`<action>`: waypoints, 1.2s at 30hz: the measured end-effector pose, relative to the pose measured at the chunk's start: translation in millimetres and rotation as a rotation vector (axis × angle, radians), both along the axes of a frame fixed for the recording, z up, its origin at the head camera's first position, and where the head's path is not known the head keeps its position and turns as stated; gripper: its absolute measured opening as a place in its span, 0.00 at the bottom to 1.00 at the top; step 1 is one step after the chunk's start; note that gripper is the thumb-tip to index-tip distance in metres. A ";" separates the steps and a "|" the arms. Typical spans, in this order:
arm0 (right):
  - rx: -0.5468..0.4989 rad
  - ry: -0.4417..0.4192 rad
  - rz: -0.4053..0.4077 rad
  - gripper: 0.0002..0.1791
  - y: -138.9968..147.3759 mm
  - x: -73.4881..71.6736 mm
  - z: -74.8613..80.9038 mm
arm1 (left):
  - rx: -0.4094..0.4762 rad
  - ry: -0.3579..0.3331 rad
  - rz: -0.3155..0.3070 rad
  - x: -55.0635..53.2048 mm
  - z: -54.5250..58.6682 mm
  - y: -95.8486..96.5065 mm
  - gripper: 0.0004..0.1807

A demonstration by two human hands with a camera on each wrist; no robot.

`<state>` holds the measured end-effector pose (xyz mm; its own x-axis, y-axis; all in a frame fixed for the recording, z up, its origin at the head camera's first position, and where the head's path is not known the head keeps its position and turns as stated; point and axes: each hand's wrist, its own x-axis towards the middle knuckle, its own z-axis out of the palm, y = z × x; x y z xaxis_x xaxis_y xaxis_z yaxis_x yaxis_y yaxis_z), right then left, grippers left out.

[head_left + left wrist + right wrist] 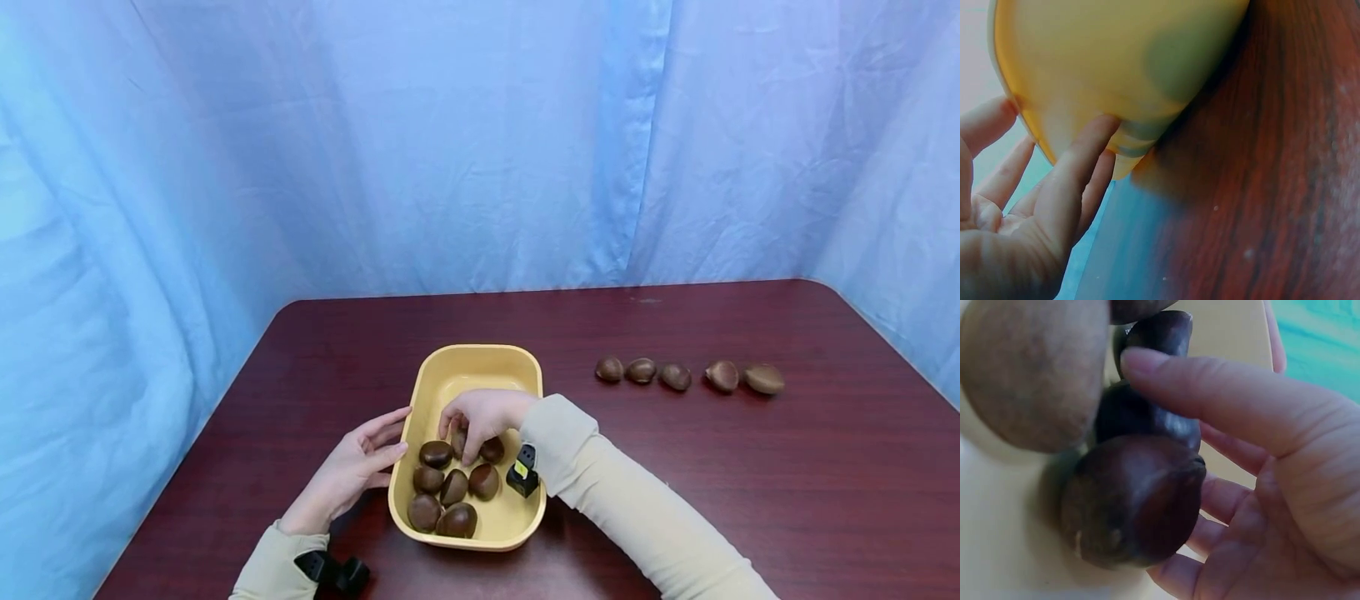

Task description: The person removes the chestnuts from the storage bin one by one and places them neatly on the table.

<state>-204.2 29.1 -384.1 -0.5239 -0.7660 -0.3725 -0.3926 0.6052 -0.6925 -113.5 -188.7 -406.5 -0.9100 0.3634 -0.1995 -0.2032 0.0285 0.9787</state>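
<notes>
Chestnuts (pixel 483 482) noted at two places: on the dark red table (pixel 330 358), and within the yellow tub (pixel 480 347) standing on it. Step in hand appears to be a pick inside the tub; the next move, in my judgement, calls for a secure pinch clear of neighbours. Tub contents: at least eight, grouped towards its near left corner. Left hand (pixel 352 467): fingers extended, touching the tub's left edge. Right hand (pixel 487 412): thumb and fingers curled round one chestnut, firmness unverifiable. Remaining five chestnuts (pixel 677 377): rowed towards the table's far right corner.
</notes>
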 end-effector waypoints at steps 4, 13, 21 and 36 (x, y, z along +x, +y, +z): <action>-0.004 0.027 0.006 0.14 -1.3 2.8 1.0 | -0.002 -0.007 0.004 0.4 0.1 -0.1 0.36; 0.010 0.119 -0.020 0.12 -4.4 9.0 4.3 | -0.016 -0.008 0.008 0.7 -0.9 -1.0 0.36; -0.075 0.131 -0.075 0.10 -3.8 7.6 6.7 | -0.010 -0.008 0.000 0.4 0.9 -1.1 0.36; -0.183 0.092 -0.159 0.10 -1.7 0.5 20.9 | -0.017 -0.011 -0.002 -0.9 0.7 -0.7 0.36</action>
